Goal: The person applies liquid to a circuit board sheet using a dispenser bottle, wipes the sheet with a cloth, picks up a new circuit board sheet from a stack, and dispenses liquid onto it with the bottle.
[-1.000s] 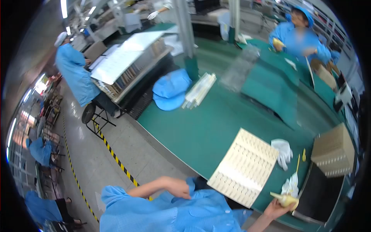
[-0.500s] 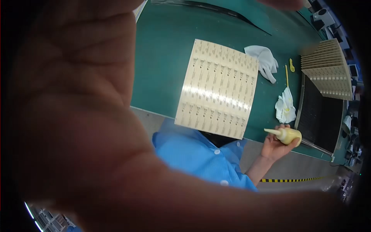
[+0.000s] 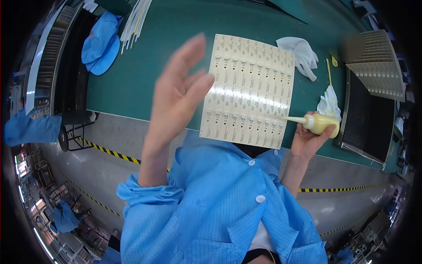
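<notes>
A pale yellow squeeze bottle (image 3: 324,125) lies in my right hand (image 3: 307,138), its narrow nozzle pointing left over the right edge of a printed panel. That cream panel (image 3: 248,92), covered with rows of small markings and dark dots, lies on the green bench (image 3: 176,26) in front of my body. My left hand (image 3: 179,92) is raised at the left edge of the panel, slightly blurred, fingers apart and holding nothing.
White gloves (image 3: 301,55), a crumpled white cloth (image 3: 329,103) and a yellow stick (image 3: 329,70) lie right of the panel. Farther right stand upright panels (image 3: 378,66) over a black tray (image 3: 367,119). A blue cap (image 3: 101,42) and thin strips (image 3: 135,22) lie at left.
The view has tilted down. My left hand has gone from my clothing, past the camera, to the panel's left edge. The bottle's nozzle has come over the panel's right edge.
</notes>
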`<state>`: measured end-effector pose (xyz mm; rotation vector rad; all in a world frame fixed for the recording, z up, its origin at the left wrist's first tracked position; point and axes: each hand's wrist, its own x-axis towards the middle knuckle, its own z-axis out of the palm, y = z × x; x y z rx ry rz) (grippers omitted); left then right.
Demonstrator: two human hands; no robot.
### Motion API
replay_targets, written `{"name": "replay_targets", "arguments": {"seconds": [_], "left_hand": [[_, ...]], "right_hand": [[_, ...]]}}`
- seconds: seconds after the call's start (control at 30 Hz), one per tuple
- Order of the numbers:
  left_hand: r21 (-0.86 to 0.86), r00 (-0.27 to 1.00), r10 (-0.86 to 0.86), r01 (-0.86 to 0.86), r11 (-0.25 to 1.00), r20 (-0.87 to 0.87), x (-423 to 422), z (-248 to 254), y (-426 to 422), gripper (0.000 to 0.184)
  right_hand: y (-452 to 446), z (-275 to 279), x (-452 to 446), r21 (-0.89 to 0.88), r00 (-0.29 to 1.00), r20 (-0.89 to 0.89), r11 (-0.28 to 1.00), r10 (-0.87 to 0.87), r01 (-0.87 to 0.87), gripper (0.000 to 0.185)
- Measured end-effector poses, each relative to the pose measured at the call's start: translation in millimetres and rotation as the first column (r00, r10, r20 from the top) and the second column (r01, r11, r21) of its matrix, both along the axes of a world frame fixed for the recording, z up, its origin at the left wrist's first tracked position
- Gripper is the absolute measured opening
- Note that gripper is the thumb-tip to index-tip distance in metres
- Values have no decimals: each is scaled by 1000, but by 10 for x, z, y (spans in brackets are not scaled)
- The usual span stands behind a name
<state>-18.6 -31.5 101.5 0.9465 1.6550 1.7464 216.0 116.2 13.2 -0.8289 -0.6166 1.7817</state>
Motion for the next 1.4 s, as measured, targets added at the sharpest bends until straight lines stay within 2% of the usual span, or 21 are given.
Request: {"name": "replay_targets", "arguments": {"seconds": [0.03, 0.1, 0.2, 0.3, 0.33, 0.4, 0.5, 0.57, 0.6, 0.67, 0.73, 0.83, 0.9, 0.97, 1.0, 1.07, 1.1, 1.17, 1.23, 1.33, 1.4], "left_hand": [[-117, 990, 7, 10, 993, 141, 52, -158, -40, 52], [-179, 973, 0, 42, 983, 230, 157, -433, -86, 48], [-136, 936, 5, 46, 990, 352, 326, -558, -46, 47], [-138, 997, 50, -42, 990, 52, 347, -785, -32, 44], [-155, 997, 70, -62, 986, 44, 333, -784, -23, 43], [-189, 994, 109, -102, 977, 28, 326, -771, -20, 41], [-200, 991, 123, -110, 974, 55, 312, -706, -12, 39], [-174, 972, 106, -69, 982, 212, 279, -672, -6, 39], [-161, 952, 97, -51, 986, 289, 254, -662, -6, 39], [-146, 935, 112, -66, 987, 336, 155, -654, -4, 41], [-133, 918, 159, -118, 984, 364, 47, -708, -8, 46], [-103, 773, 183, -151, 983, 608, -12, -668, 92, 48], [-79, 831, 92, -58, 995, 549, 10, -775, 173, 48], [-123, 891, 28, 31, 992, 453, 30, -851, 230, 46], [-171, 902, -9, 91, 981, 433, 25, -909, 216, 39], [-61, 803, -27, 79, 995, 595, 88, -849, 191, 35], [-9, 742, -44, 68, 998, 669, 129, -827, 162, 33], [63, 684, -90, 65, 996, 724, 167, -860, 96, 32], [149, 620, -148, 51, 987, 770, 184, -913, 18, 32], [190, 632, -182, 55, 980, 753, 215, -996, -31, 32], [169, 688, -158, 53, 984, 708, 236, -1060, -39, 32]], "right_hand": [[9, 10, -30, 7, 1000, 22, 1000, -10, 10, 60], [31, 30, -81, 28, 1000, -1, 999, 21, -21, 58], [80, -45, -159, 78, 997, -4, 994, 82, -82, 54], [101, -146, -315, 118, 995, 62, 990, 72, -79, 52], [118, -175, -349, 80, 997, 49, 994, 65, -69, 50], [90, -168, -411, 168, 997, 71, 985, 32, -43, 50], [18, -89, -436, 247, 995, -20, 965, 94, -86, 53], [7, -104, -414, 257, 996, -21, 964, 84, -76, 55], [22, -169, -410, 247, 999, 28, 968, 33, -39, 56], [44, -218, -403, 232, 999, 47, 973, -17, 6, 58], [48, -219, -382, 215, 1000, 1, 976, -16, 16, 58], [61, -194, -378, 190, 999, -35, 982, -1, 8, 57], [35, -85, -384, 137, 995, -83, 990, 56, -45, 56], [21, 20, -385, 156, 970, -172, 977, 169, -143, 55], [29, 53, -382, 206, 940, -229, 956, 253, -207, 54], [31, 148, -427, 200, 924, -249, 949, 289, -243, 54], [40, 223, -464, 144, 945, -218, 966, 242, -214, 53], [68, 395, -566, 138, 963, -153, 969, 223, -203, 54], [26, 585, -730, 231, 959, -104, 944, 263, -234, 55], [-147, 883, -1032, 368, 954, -94, 901, 284, -232, 57], [-64, 725, -1112, 376, 957, -74, 897, 280, -233, 56]]}}
